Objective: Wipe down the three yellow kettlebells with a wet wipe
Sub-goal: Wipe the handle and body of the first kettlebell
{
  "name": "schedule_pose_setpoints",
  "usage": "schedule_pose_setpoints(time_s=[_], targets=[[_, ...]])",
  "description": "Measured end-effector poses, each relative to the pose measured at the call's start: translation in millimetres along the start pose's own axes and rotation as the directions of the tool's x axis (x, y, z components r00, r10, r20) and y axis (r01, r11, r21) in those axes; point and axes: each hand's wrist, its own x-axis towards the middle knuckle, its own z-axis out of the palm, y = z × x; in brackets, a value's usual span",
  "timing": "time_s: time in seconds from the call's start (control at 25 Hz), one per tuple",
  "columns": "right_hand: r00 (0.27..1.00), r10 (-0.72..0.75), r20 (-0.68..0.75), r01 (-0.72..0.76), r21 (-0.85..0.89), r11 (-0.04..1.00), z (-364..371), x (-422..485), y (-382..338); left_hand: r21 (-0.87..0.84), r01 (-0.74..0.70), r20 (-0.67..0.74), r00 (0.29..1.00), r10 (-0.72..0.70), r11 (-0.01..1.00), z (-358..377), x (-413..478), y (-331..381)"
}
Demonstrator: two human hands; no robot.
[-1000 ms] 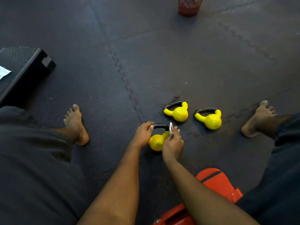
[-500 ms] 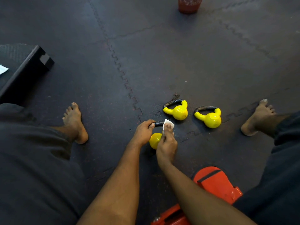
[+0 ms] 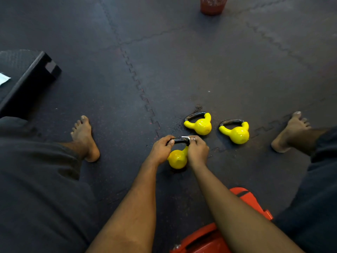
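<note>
Three small yellow kettlebells with dark handles lie on the dark floor mat. The nearest kettlebell (image 3: 176, 158) sits between my hands. My left hand (image 3: 160, 150) grips the left end of its dark handle. My right hand (image 3: 197, 152) holds a white wet wipe (image 3: 186, 138) wrapped over the right end of that handle. Beyond them lie the middle kettlebell (image 3: 201, 125) and the right kettlebell (image 3: 237, 133), both untouched.
My bare feet rest on the mat at left (image 3: 84, 137) and right (image 3: 291, 132). An orange object (image 3: 242, 198) lies under my right forearm. A black bench edge (image 3: 31, 79) sits at far left, a red mesh bin (image 3: 212, 4) at the top.
My right hand moved the wipe from the kettlebell's yellow neck up onto the right end of the dark handle. My left hand kept its grip on the handle.
</note>
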Motion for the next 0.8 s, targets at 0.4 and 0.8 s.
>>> schedule_pose_setpoints(time_s=[0.4,0.8], targets=[[0.744,0.272,0.610,-0.145,-0.249,0.957,-21.8,39.2,-4.9,-0.137,0.027,0.113,0.994,-0.011,0.990,-2.3,-5.9,-0.9],[0.984,0.080,0.157,-0.074,-0.046,0.996,-8.5,13.4,-4.7,-0.072,0.178,-0.088,0.979,-0.184,0.981,1.0,-2.7,3.9]])
